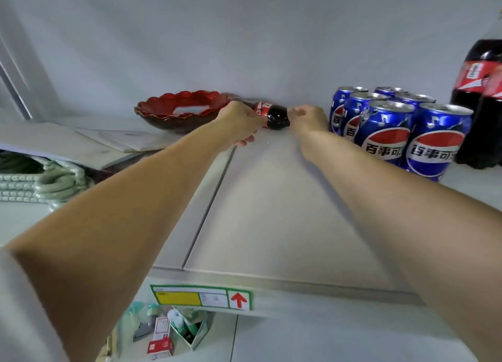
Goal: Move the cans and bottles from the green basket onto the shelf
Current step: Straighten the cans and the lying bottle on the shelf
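A small cola bottle [274, 116] with a red label lies on its side at the back of the white shelf [271, 212]. My left hand [240, 122] grips its label end. My right hand [308, 117] touches its dark base from the right, fingers curled against it. Several blue Pepsi cans [394, 128] stand upright in a cluster just right of my right hand. Two large cola bottles [478, 95] stand at the far right. The green basket [40, 182] sits at the left edge, partly hidden by my left arm.
A red scalloped bowl [179, 111] sits at the back, left of the small bottle. Papers [127, 140] lie in front of it. The shelf's front edge carries a price label [201, 298]. Small boxes and bottles [168, 331] fill a lower shelf.
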